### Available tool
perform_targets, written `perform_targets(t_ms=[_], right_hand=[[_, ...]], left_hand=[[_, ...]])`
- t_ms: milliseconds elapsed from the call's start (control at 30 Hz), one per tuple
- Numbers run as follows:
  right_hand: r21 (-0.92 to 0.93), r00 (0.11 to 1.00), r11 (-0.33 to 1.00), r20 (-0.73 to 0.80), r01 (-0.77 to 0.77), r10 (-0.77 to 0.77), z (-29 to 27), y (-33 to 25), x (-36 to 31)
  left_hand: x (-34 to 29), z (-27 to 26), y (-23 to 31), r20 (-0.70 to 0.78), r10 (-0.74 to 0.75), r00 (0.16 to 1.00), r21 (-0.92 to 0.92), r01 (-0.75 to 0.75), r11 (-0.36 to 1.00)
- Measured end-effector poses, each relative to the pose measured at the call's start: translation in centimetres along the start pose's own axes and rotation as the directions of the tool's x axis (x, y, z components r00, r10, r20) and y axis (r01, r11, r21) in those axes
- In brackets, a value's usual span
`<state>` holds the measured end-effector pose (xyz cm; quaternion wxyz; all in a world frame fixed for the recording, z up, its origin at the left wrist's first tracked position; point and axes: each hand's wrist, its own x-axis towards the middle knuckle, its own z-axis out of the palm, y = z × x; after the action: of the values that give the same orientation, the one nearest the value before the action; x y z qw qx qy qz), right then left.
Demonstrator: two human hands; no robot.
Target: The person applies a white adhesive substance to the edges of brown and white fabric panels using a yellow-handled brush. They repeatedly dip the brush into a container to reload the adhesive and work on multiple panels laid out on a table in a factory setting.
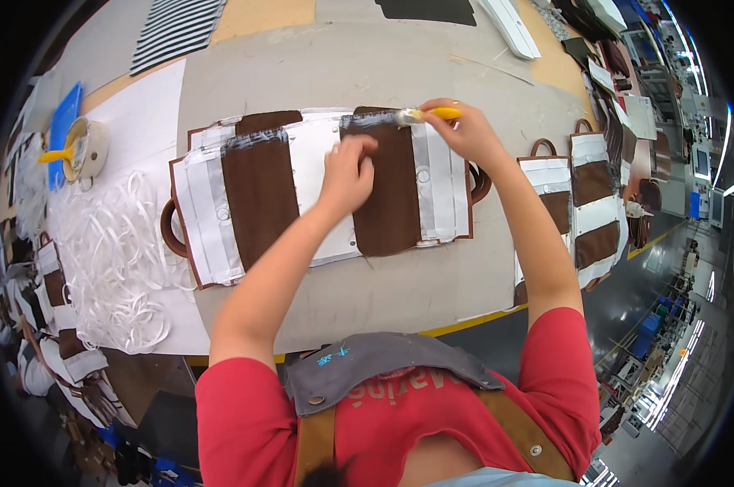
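Observation:
My right hand [464, 134] grips a small brush [443, 113] by its yellow handle. The pale bristles touch the far edge of a bag panel [318, 183], where a whitish wet smear runs along the top of the right brown band [387, 191]. A similar smear crosses the top of the left brown band [261, 191]. Over the panel's middle, beside the right band, is my left hand [348, 174], empty, its fingers loosely bent and the thumb apart. White lining, clear strips and brown loop handles show at both ends of the panel. Another panel's edge shows underneath.
At the left stands a pot [91, 150] with a yellow-handled tool in it, beside a blue tray [65, 122]. Below lies a tangled heap of white strips [119, 260]. More bag panels [594, 203] hang over the table's right edge. Striped fabric [176, 28] lies far left.

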<state>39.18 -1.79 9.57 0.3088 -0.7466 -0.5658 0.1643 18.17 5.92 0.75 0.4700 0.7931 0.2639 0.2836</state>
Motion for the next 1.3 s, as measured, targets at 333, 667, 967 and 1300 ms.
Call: perform_targets(t_ms=[333, 667, 967, 1300], right_hand=[[-0.073, 0.987, 0.985, 0.025, -0.154, 0.156, 0.0, 0.2, 1.9], [0.042, 0.934, 0.992, -0.335, -0.119, 0.126, -2.3, 1.7, -0.9], [0.466, 0.990, 0.877, -0.003, -0.121, 0.138, 1.2, -8.1, -10.4], [0.623, 0.977, 0.759, 0.043, -0.191, 0.210, 9.6, -17.5, -14.3]], left_hand=[[-15.2, -2.5, 4.7, 0.150, -0.139, 0.979, 0.205, 0.106, 0.973], [-24.6, -8.0, 5.4, -0.074, -0.361, 0.930, 0.316, 0.365, 0.876], [-26.8, -12.0, 0.9, -0.175, -0.793, 0.584, -0.432, 0.678, 0.595], [-22.2, -16.3, -1.9, -0.299, -0.837, 0.458, -0.593, 0.598, 0.539]])
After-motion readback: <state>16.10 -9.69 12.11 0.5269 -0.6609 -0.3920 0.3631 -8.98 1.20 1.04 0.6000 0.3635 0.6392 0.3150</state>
